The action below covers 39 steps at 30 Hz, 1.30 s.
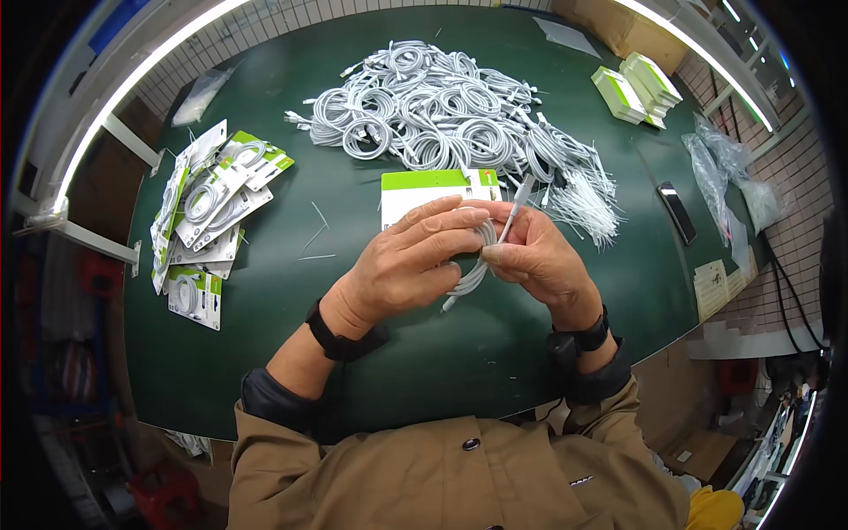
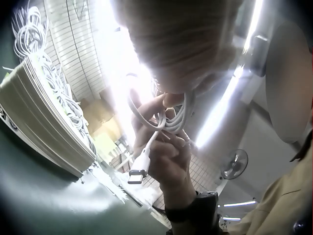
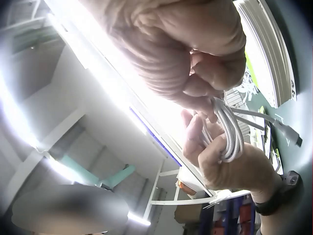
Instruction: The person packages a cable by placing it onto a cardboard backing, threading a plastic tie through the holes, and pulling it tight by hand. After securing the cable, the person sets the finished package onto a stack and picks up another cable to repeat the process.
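Observation:
Both hands hold a coiled white charging cable (image 1: pixel 478 276) over the front of the green table. My left hand (image 1: pixel 402 261) grips the coil from the left, its fingers bent over the loops. From the right, my right hand (image 1: pixel 539 252) pinches the coil between thumb and fingers. One plug (image 1: pixel 521 192) sticks up past the right thumb, and the other end hangs below the coil. In the left wrist view the plug's metal tip (image 2: pixel 136 177) shows clearly. The loops (image 3: pixel 230 132) appear bunched between both hands in the right wrist view.
Behind the hands lies a stack of green-and-white cards (image 1: pixel 415 183). Beyond it spreads a heap of coiled cables (image 1: pixel 442 106), with a bundle of thin white ties (image 1: pixel 587 203) at its right. Packed cables (image 1: pixel 208 208) lie left; a phone (image 1: pixel 677 212) and green-white boxes (image 1: pixel 636 88) lie right.

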{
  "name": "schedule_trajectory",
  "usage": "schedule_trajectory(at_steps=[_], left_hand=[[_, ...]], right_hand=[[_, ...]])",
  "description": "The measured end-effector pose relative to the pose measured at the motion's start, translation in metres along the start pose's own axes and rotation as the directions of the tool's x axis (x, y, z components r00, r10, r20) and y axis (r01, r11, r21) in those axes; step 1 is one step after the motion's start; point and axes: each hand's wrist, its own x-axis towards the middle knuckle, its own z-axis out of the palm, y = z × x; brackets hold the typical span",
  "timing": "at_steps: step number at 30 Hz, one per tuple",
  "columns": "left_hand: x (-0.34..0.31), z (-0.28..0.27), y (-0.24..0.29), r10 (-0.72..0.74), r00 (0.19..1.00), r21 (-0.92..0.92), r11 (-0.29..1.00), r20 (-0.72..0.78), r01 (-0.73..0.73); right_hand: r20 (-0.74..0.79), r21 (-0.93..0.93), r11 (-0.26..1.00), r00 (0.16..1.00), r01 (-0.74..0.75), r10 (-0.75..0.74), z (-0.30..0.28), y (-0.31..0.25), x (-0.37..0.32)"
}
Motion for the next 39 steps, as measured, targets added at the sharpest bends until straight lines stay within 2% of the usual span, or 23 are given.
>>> schedule_trajectory(at_steps=[3, 6, 7, 8, 10, 11, 13, 14, 15, 17, 19, 22, 23, 24, 26, 28, 29, 32, 35, 37, 39], left_hand=[[0.003, -0.007, -0.003, -0.092, 0.993, 0.144, 0.984, -0.08, 0.103], [-0.005, -0.002, -0.002, -0.372, 0.883, 0.129, 0.898, -0.286, 0.42], [-0.007, -0.009, 0.007, -0.512, 0.816, 0.081, 0.832, -0.269, 0.549], [-0.009, -0.01, 0.015, -0.651, 0.716, -0.09, 0.752, -0.251, 0.653], [-0.017, -0.01, 0.031, -0.871, 0.475, -0.407, 0.482, -0.125, 0.776], [-0.035, -0.002, 0.031, -0.845, 0.532, -0.465, 0.492, -0.052, 0.736], [-0.036, 0.004, 0.048, -0.934, 0.353, -0.698, 0.216, 0.057, 0.683], [-0.035, 0.007, 0.052, -0.955, 0.267, -0.782, 0.067, 0.13, 0.619], [-0.038, 0.011, 0.051, -0.972, 0.146, -0.805, -0.063, 0.184, 0.59], [-0.036, 0.015, 0.056, -0.948, 0.14, -0.809, -0.161, 0.287, 0.565], [-0.029, 0.02, 0.061, -0.917, 0.154, -0.8, -0.227, 0.367, 0.556], [-0.023, 0.024, 0.048, -0.894, 0.234, -0.851, -0.243, 0.383, 0.465], [-0.024, 0.025, 0.044, -0.91, 0.265, -0.879, -0.179, 0.319, 0.442], [-0.027, 0.028, 0.039, -0.931, 0.248, -0.888, -0.138, 0.267, 0.438], [-0.038, 0.037, 0.03, -0.963, 0.213, -0.899, -0.06, 0.166, 0.434], [-0.03, 0.037, 0.034, -0.972, 0.182, -0.922, -0.07, 0.149, 0.382], [-0.028, 0.038, 0.036, -0.976, 0.165, -0.932, -0.076, 0.142, 0.355], [-0.035, 0.04, 0.035, -0.964, 0.11, -0.944, -0.21, 0.244, 0.254], [-0.05, 0.04, 0.03, -0.932, 0.149, -0.939, -0.309, 0.331, 0.154], [-0.052, 0.038, 0.032, -0.932, 0.112, -0.924, -0.316, 0.345, 0.216], [-0.054, 0.034, 0.033, -0.916, 0.094, -0.904, -0.361, 0.39, 0.229]], right_hand=[[-0.026, 0.06, 0.998, 0.999, -0.023, 0.024, 0.004, 0.0, 0.003], [-0.166, 0.172, 0.983, 0.985, 0.063, -0.034, 0.008, 0.001, 0.003], [-0.142, 0.241, 0.966, 0.988, 0.097, -0.064, 0.0, 0.006, 0.005], [-0.174, 0.26, 0.957, 0.981, 0.127, -0.083, -0.003, 0.01, 0.006], [-0.239, 0.295, 0.938, 0.964, 0.182, -0.112, -0.001, 0.013, 0.008], [-0.258, 0.292, 0.934, 0.957, 0.204, -0.128, 0.001, 0.015, 0.01], [-0.297, 0.313, 0.917, 0.943, 0.247, -0.152, 0.006, 0.021, 0.012], [-0.315, 0.324, 0.908, 0.935, 0.267, -0.163, 0.008, 0.024, 0.014], [-0.342, 0.314, 0.905, 0.924, 0.286, -0.173, 0.01, 0.028, 0.017], [-0.4, 0.292, 0.901, 0.897, 0.321, -0.19, 0.014, 0.034, 0.02], [-0.341, 0.275, 0.923, 0.925, 0.269, -0.168, 0.021, 0.038, 0.019], [-0.26, 0.214, 0.958, 0.957, 0.189, -0.131, 0.036, 0.047, 0.02], [-0.221, 0.167, 0.972, 0.967, 0.168, -0.129, 0.033, 0.054, 0.021], [-0.184, 0.119, 0.982, 0.975, 0.149, -0.125, 0.034, 0.058, 0.021], [-0.239, 0.085, 0.988, 0.965, 0.13, -0.106, 0.038, 0.059, 0.02], [-0.312, 0.053, 0.991, 0.944, 0.125, -0.102, 0.036, 0.059, 0.022], [-0.301, 0.065, 0.991, 0.949, 0.12, -0.095, 0.033, 0.061, 0.024], [-0.284, 0.091, 0.991, 0.956, 0.103, -0.073, 0.028, 0.071, 0.024], [-0.264, 0.05, 0.996, 0.963, 0.076, -0.06, 0.031, 0.074, 0.022], [-0.218, -0.034, 0.998, 0.975, 0.044, -0.05, 0.026, 0.077, 0.024], [-0.101, 0.04, 0.997, 0.993, -0.063, 0.067, 0.02, 0.074, 0.023]])
